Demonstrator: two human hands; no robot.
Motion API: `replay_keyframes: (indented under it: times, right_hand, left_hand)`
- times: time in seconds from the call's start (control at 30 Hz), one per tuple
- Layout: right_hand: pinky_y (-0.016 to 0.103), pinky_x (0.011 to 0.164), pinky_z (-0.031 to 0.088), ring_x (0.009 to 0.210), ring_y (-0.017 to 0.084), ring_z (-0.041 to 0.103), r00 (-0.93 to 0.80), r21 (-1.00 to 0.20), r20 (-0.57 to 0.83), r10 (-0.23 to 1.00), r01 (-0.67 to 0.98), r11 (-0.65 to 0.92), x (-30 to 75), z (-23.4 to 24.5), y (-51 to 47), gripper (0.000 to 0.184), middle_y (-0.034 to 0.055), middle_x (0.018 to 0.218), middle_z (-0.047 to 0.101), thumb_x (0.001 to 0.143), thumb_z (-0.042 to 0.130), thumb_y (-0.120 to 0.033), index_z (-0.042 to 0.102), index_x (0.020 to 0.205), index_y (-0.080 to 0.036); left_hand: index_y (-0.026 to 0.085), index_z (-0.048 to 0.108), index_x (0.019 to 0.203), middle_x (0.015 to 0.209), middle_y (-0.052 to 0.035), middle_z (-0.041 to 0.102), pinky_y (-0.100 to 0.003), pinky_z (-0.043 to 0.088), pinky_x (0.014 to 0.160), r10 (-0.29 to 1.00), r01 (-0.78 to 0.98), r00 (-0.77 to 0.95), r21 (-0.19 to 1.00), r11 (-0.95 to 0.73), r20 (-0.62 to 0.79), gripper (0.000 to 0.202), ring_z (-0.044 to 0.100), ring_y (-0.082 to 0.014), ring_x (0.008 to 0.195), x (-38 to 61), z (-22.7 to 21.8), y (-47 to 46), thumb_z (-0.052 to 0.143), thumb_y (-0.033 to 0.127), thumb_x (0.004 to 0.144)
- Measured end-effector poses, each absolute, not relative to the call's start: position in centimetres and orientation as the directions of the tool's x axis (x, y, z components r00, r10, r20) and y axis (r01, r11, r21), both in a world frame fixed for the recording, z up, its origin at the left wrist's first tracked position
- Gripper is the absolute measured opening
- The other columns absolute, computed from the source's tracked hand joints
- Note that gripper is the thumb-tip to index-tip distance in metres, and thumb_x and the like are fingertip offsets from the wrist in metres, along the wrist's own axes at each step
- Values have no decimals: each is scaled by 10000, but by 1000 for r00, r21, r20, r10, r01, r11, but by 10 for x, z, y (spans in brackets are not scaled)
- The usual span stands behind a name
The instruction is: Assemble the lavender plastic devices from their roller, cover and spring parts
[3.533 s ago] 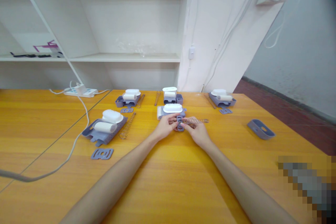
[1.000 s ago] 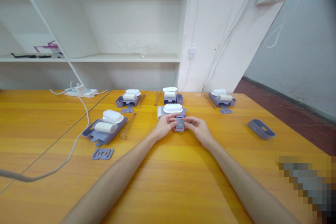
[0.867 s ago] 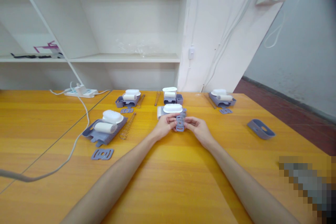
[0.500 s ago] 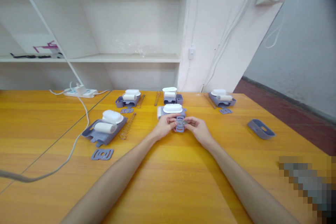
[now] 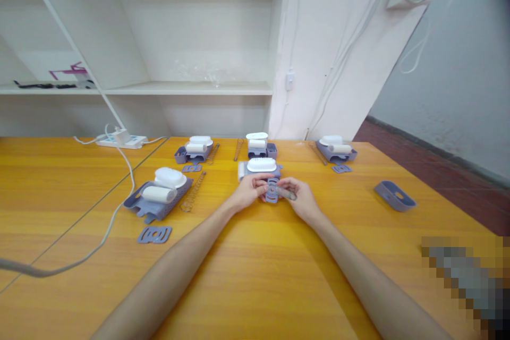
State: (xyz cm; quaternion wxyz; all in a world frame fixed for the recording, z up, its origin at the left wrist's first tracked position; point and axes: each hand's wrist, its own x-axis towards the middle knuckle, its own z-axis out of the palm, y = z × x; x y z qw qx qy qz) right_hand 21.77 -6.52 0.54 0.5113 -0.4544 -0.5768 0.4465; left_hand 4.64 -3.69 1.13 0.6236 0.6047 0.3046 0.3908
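Note:
My left hand (image 5: 250,191) pinches a flat grey-purple slotted plate (image 5: 272,197) upright by its left edge. At the plate's right side, my right hand (image 5: 303,201) has its fingers closed on a thin wire coil spring (image 5: 287,194). The spring's left end meets the plate's middle; whether it is hooked there I cannot tell. Just behind my hands lies a grey-purple basket (image 5: 274,171) with a white bristled oval brush (image 5: 262,164) on it and a pale roll at its left.
Similar sets stand around: a basket (image 5: 177,201) with a white roll (image 5: 158,194) at left, more along the back. Loose springs (image 5: 193,192) and a slotted plate (image 5: 154,234) lie nearby. A grey-purple cup (image 5: 394,196) is at right. A cable (image 5: 113,218) crosses the left side.
The spring now shows longer, reaching right from the plate into my right hand. The plate has turned slightly in my left hand. The other things stay in place.

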Motion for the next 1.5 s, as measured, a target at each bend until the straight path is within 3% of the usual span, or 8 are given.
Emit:
replay_keyframes:
  times: [0.43,0.6,0.73,0.97,1.2,1.37,1.43,1.5]
  right_hand:
    - [340,724,493,768,200,631,-112,-941,261,959,194,279,219,6,-68,326,61,879,695,688,652,-307,657,983,-168]
    - [308,636,490,679,185,622,-105,-936,236,966,242,255,212,4,-70,414,53,785,690,706,655,-379,626,1051,-153]
    - [313,667,496,706,189,628,-43,-945,246,968,211,249,212,2,-68,421,52,792,689,726,629,-429,636,1038,-147]
    - [338,766,491,840,229,635,-22,-941,267,964,209,265,215,3,-68,366,75,926,698,751,596,-454,678,960,-163]
    - [348,802,475,872,239,624,-56,-936,289,956,192,294,215,9,-69,340,70,917,698,785,551,-458,684,906,-170]
    - [307,652,498,703,185,603,104,-936,313,944,200,288,218,2,-68,306,73,874,650,794,525,-430,599,941,-172]
    - [296,611,493,691,169,584,226,-905,377,898,295,306,220,0,-68,291,79,927,602,793,513,-352,533,1027,-180]
    - [323,659,493,834,203,570,325,-814,506,799,486,319,221,2,-70,378,116,1052,532,769,509,-259,469,1136,-178]
  left_hand:
    - [102,527,1166,785,-63,671,-243,493,551,889,-166,443,985,-41,112,578,596,-113,549,49,3,-34,699,348,672]
    - [100,516,1177,808,-68,666,-246,503,571,895,-195,434,981,-15,100,608,593,-107,565,50,6,-35,712,365,666]
    - [98,517,1182,744,-52,646,-258,508,578,894,-196,438,981,-9,96,609,609,-135,617,50,7,-37,704,374,673]
    - [153,522,1172,1075,-126,605,-233,494,597,864,-143,474,983,-117,172,589,608,-142,748,53,11,-44,725,344,653]
    - [150,549,1120,1070,-110,616,-276,484,760,876,-34,412,964,-262,252,609,606,-147,816,58,14,-51,780,321,583]
    - [154,563,1071,1007,-86,626,-223,469,628,917,8,316,965,-261,246,514,588,-113,704,59,16,-54,715,409,651]
    - [161,557,1059,970,-67,627,-201,446,574,927,34,273,960,-278,259,485,570,-99,663,59,17,-56,687,430,676]
    - [167,558,1040,923,-48,625,-191,426,547,927,62,246,950,-307,284,447,552,-89,630,59,18,-57,663,436,699]
